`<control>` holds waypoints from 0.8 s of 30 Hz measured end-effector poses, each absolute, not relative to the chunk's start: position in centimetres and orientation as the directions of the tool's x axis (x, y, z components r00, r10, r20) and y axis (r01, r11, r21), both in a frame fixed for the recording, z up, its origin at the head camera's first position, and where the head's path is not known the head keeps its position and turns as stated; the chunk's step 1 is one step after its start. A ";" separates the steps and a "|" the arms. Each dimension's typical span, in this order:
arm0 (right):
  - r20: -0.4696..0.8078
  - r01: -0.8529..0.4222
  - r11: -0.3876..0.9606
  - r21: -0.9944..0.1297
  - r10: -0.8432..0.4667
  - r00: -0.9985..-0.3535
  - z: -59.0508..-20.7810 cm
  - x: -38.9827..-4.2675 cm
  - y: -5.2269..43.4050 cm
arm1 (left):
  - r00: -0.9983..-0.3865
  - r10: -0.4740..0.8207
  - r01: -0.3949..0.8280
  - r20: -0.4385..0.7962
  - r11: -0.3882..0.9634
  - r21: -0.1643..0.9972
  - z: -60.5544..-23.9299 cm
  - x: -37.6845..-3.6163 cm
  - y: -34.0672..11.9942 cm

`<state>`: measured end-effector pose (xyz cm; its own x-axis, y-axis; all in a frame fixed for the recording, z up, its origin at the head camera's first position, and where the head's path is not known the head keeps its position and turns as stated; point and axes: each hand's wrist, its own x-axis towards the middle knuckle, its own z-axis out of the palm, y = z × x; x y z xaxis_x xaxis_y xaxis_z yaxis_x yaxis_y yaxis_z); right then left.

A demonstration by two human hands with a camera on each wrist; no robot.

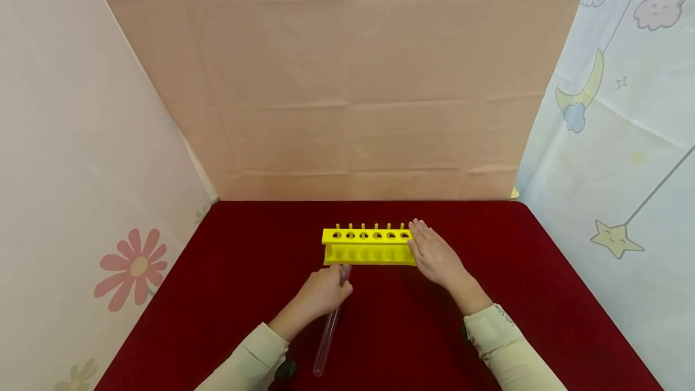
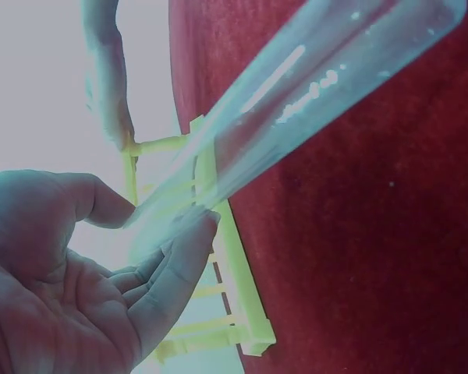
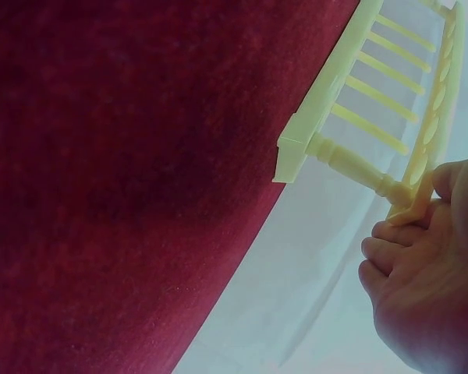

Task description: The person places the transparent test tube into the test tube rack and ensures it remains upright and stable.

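A yellow test-tube rack point(image 1: 366, 246) with a row of round holes stands on the red table point(image 1: 217, 270). My left hand point(image 1: 323, 291) pinches one end of a clear test tube point(image 1: 328, 336) between thumb and fingers, just in front of the rack's left end. The tube slants back toward me, low over the cloth. In the left wrist view the tube point(image 2: 312, 101) crosses the frame, held at its end by my left hand point(image 2: 78, 296), with the rack point(image 2: 234, 273) behind. My right hand point(image 1: 434, 255) rests against the rack's right end, fingers fairly straight. The right wrist view shows this hand point(image 3: 429, 296) touching the rack point(image 3: 359, 101).
Cloth walls enclose the table: peach at the back point(image 1: 347, 107), a flower print on the left point(image 1: 133, 267), a moon-and-star print on the right point(image 1: 616, 237). Red cloth lies bare to the left and right of the rack.
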<state>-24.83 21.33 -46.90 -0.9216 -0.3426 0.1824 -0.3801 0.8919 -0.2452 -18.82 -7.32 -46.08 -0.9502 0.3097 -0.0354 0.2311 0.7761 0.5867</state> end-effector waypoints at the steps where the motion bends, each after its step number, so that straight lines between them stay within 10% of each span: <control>1: 0.183 -0.381 0.892 -0.244 -0.344 -0.921 -46.9 -24.8 21.4 | -0.951 0.308 0.229 -0.036 0.777 0.586 -46.0 -18.8 -7.3; 24: 0.185 -0.395 0.895 -0.209 -0.360 -0.914 -46.9 -25.0 21.4 | -0.948 0.317 0.236 -0.033 0.766 0.597 -43.8 -18.6 -7.1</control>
<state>-24.96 21.38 -46.86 -0.9143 -0.3602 0.1851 -0.3947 0.8947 -0.2089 -18.61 -7.10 -43.84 -0.9478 0.3173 -0.0326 0.2360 0.7664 0.5974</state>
